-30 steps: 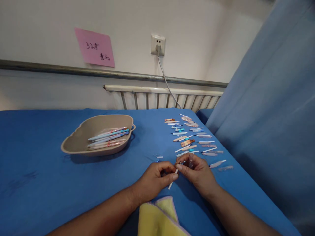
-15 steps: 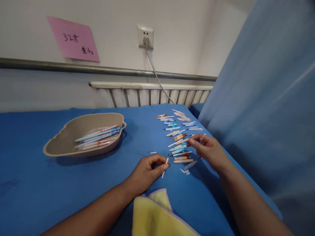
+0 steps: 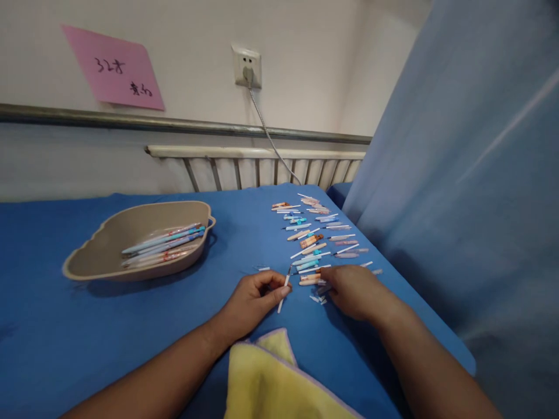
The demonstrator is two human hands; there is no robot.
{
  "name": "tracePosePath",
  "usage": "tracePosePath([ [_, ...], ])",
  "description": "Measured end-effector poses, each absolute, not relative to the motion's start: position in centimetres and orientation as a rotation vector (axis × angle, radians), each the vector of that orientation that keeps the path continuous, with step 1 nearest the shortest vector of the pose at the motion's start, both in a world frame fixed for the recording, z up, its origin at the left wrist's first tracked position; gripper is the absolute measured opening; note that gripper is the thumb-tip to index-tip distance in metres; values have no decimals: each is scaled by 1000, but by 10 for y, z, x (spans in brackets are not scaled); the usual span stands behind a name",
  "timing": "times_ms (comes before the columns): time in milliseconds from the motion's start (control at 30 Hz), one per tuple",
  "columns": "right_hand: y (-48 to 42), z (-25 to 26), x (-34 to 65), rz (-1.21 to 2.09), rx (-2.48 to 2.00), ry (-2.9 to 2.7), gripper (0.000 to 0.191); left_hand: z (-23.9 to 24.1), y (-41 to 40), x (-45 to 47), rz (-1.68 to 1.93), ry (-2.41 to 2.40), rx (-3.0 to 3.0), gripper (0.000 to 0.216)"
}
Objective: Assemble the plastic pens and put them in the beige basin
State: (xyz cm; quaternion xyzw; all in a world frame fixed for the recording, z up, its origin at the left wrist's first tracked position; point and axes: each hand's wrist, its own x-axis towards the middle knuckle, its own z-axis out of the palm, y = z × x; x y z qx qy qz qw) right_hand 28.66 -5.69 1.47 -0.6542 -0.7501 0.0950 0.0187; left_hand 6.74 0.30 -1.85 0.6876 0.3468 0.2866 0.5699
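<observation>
Between the thumb and fingers of my left hand (image 3: 258,298) is a slim white pen refill (image 3: 283,295), tilted, with a dark spring-like tip at its upper end. My right hand (image 3: 356,289) reaches down over the near end of the rows of pen parts, its fingers closed together. What its fingertips grip is hidden. By them lie an orange-brown pen barrel (image 3: 309,280) and a translucent grey barrel (image 3: 324,288), partly covered. Small white pieces (image 3: 318,299) rest just below. Farther off, more barrels and white refills (image 3: 347,237) are laid out in rows on the blue sheet.
A beige basin (image 3: 94,265) with several assembled pens (image 3: 163,241) stands on the left. Small clear and white bits (image 3: 263,268) lie beyond my left hand. A yellow cloth (image 3: 266,378) is in front. A blue curtain (image 3: 493,174) hangs on the right; a railing (image 3: 257,153) runs behind.
My right hand has moved down and toward me, from above the middle rows to the near pen parts. My left hand still holds the refill. The view has shifted slightly.
</observation>
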Motion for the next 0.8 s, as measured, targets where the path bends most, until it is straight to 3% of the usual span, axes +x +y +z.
tracePosePath([
  [200, -57, 10, 280, 191, -2090, -2373, 22, -20, 3, 67, 654, 790, 1594, 22],
  [400, -57, 23, 291, 295, -1885, -2201, 10, -19, 2, 67, 662, 789, 1597, 22],
  [633, -42, 14, 286, 959, -1257, -1418, 19, -15, 0, 67, 640, 787, 1603, 21],
  [800, -35, 2, 267, 1209, -1063, -965, 27, -11, -2, 67, 594, 784, 1608, 22],
])
